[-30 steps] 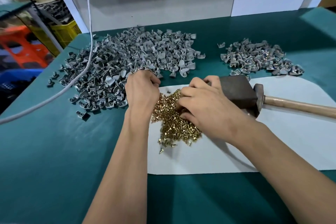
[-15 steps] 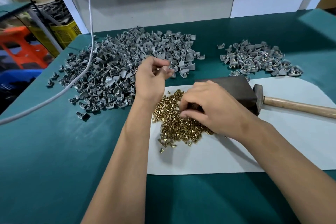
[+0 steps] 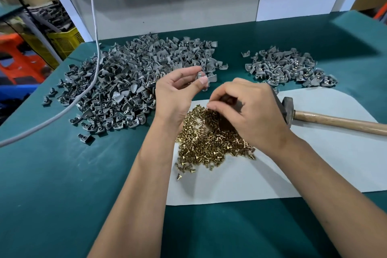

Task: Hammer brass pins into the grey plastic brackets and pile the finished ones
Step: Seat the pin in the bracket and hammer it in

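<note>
My left hand (image 3: 177, 92) is raised above the table and pinches one grey bracket (image 3: 200, 75) between thumb and fingertips. My right hand (image 3: 247, 109) hovers over the heap of brass pins (image 3: 207, 142), its fingertips pinched together; a pin may be between them, but I cannot see it. A big pile of bare grey brackets (image 3: 125, 81) lies at the left. A smaller pile of brackets with brass pins in them (image 3: 289, 67) lies at the back right. The hammer (image 3: 335, 120) lies on the white sheet (image 3: 314, 163), partly behind my right hand.
A dark metal block (image 3: 276, 98) sits behind my right hand, mostly hidden. A white cable (image 3: 92, 48) hangs down over the left bracket pile. The green table top (image 3: 62, 174) ends at a white back wall; crates stand beyond the left edge.
My left hand lifted off the big bracket pile with one bracket and moved right. My right hand rose from the pin heap with fingertips pinched.
</note>
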The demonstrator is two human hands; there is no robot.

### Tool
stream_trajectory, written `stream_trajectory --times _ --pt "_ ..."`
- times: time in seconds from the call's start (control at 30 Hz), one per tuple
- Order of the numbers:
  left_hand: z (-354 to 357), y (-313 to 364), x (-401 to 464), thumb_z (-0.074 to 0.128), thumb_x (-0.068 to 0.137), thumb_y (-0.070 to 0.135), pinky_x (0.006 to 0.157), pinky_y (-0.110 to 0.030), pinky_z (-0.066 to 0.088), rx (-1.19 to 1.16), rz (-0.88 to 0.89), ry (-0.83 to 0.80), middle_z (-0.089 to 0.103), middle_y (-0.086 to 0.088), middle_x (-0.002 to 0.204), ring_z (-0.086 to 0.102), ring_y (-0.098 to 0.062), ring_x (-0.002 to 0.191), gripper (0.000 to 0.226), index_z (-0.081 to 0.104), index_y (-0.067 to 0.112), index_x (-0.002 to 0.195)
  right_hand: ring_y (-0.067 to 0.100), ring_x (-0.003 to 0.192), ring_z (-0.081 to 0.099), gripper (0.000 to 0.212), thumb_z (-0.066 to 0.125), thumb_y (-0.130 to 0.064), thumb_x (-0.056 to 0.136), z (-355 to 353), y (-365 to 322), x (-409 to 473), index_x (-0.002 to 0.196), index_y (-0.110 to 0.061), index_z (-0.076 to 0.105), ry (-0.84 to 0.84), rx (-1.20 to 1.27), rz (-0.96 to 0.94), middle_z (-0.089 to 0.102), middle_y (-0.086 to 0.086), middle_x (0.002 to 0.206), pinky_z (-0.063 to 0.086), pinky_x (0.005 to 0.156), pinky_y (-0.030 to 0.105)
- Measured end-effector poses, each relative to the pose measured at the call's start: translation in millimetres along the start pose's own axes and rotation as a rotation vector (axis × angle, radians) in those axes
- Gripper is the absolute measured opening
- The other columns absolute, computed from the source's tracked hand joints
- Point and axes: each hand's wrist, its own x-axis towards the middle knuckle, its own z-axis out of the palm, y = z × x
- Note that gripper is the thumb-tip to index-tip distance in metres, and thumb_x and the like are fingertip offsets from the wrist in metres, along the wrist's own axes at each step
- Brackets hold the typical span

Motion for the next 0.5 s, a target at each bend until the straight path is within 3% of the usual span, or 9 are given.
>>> stream_trajectory --times 0.1,0.23,0.33,0.4,0.5 --pt "3.6 -0.8 -2.0 0.084 0.077 -0.003 0.092 -0.044 0.061 0.139 0.081 -0.079 0.076 -0.015 0.102 0.074 -0.027 0.096 0.036 0.074 0.004 0.111 0.007 0.077 0.067 0.004 0.077 -0.020 0.089 -5.4 4.7 0.4 0.093 -0.019 0.078 -0.008 0.000 0.055 0.072 -0.008 0.081 0.054 0.076 0.032" --pt "7.6 -2.4 -4.0 0.089 0.070 -0.002 0.076 -0.023 0.058 0.219 0.153 -0.159 0.075 -0.011 0.098 0.070 -0.008 0.080 0.040 0.072 0.003 0.106 0.004 0.077 0.070 0.004 0.076 -0.016 0.088 -10.6 7.4 1.1 0.091 -0.018 0.077 0.075 0.029 0.114 0.074 -0.012 0.079 0.056 0.075 0.022" --pt "11.9 -4.0 -6.1 0.092 0.068 0.000 0.073 -0.020 0.056 0.221 0.164 -0.186 0.076 -0.004 0.092 0.067 -0.004 0.074 0.038 0.073 0.006 0.100 0.004 0.080 0.071 0.005 0.075 -0.015 0.086 -12.2 8.7 2.0 0.090 -0.018 0.076 0.172 0.071 0.201 0.073 -0.012 0.080 0.056 0.075 0.019" --pt "12.5 -4.8 -7.1 0.090 0.068 -0.004 0.075 -0.026 0.060 0.198 0.158 -0.197 0.077 -0.007 0.093 0.071 -0.011 0.077 0.038 0.072 0.004 0.100 0.006 0.080 0.072 0.006 0.074 -0.013 0.087 -11.5 9.2 2.7 0.090 -0.018 0.076 0.210 0.105 0.238 0.074 -0.012 0.080 0.058 0.076 0.023" --pt "13.9 -4.8 -8.2 0.087 0.069 -0.010 0.087 -0.043 0.062 0.164 0.140 -0.240 0.076 -0.018 0.101 0.075 -0.033 0.089 0.040 0.071 0.000 0.103 0.010 0.082 0.070 0.006 0.074 -0.015 0.088 -12.5 12.0 3.0 0.090 -0.020 0.078 0.241 0.118 0.274 0.074 -0.011 0.083 0.057 0.079 0.031"
